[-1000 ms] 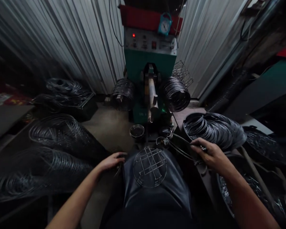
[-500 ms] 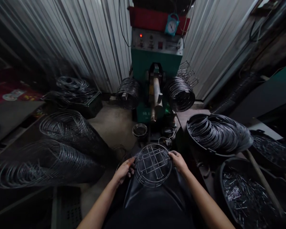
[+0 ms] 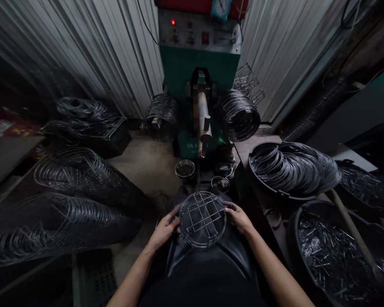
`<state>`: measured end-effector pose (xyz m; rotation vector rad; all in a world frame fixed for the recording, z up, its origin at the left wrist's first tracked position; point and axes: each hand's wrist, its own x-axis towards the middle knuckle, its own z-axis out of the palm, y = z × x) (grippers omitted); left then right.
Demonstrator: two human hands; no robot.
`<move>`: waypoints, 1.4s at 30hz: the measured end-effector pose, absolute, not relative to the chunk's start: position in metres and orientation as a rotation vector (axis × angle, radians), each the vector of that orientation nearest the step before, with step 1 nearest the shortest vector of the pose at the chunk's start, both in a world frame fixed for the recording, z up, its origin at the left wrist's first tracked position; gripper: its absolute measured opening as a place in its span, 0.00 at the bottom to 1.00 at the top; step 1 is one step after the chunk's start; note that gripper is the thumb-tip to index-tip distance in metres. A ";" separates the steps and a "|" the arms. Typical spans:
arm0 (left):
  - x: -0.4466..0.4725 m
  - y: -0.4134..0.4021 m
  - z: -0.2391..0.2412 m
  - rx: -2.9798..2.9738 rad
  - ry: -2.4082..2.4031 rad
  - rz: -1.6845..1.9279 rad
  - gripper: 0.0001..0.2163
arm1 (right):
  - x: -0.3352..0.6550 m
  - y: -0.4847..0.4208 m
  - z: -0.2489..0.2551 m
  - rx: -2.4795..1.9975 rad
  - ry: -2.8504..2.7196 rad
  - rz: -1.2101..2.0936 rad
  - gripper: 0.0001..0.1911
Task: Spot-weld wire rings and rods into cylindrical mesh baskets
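A round wire rack (image 3: 202, 219) with a grid of crossed wires lies on a dark apron over my lap. My left hand (image 3: 164, 230) grips its left rim with curled fingers. My right hand (image 3: 239, 217) holds the right rim the same way. A thin wire ring sits around the rack's edge under both hands. Straight ahead stands a green welding machine (image 3: 199, 72) with a horizontal arm (image 3: 200, 121) pointing toward me.
A black tub of wire rings (image 3: 291, 170) is at the right, and a tub of short wire pieces (image 3: 336, 256) sits nearer. Stacks of wire rings (image 3: 67, 213) lie at the left. Small round dishes (image 3: 185, 169) stand below the machine. Corrugated metal walls enclose the space.
My right hand came back from the ring tub with a wire ring, and my left hand rose from my lap; both now hold the rack's rim. The view tilted down slightly.
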<state>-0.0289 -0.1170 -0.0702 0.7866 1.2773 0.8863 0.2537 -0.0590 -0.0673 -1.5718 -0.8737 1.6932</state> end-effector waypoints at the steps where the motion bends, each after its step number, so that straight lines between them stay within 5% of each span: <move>1: -0.029 -0.117 -0.068 0.770 1.277 0.882 0.40 | 0.254 -0.060 -0.070 -1.563 -0.893 1.680 0.21; 18: -0.034 -0.108 -0.074 0.931 1.374 0.638 0.39 | 0.251 -0.046 -0.087 -1.528 -1.499 1.245 0.15; 42: -0.038 -0.116 -0.086 1.155 1.453 0.628 0.45 | 0.264 -0.048 -0.080 -1.571 -1.670 1.366 0.16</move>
